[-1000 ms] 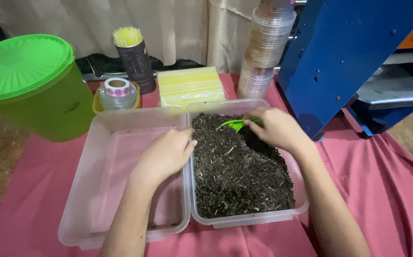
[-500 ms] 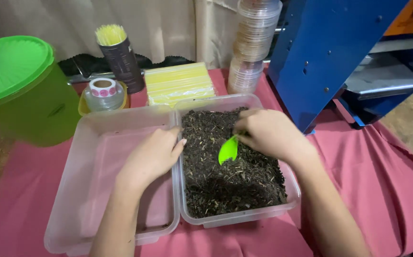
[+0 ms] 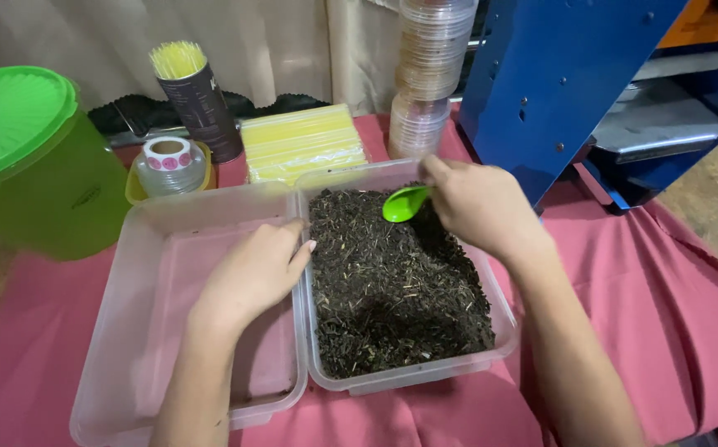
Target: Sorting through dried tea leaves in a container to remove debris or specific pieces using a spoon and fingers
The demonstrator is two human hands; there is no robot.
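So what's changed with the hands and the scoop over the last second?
The right hand lifted the green scoop out of the dark loose material, bowl now raised and facing up. The left hand stays on the rim between the two clear tubs.

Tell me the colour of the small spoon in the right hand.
Bright green; the spoon, held by the right hand, shows in the head view.

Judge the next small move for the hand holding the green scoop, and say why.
Probably dip the green scoop into the dark loose material: the right hand holds it, apparently empty, just above the heap in the right tub, while the left hand rests at the tubs' shared edge.
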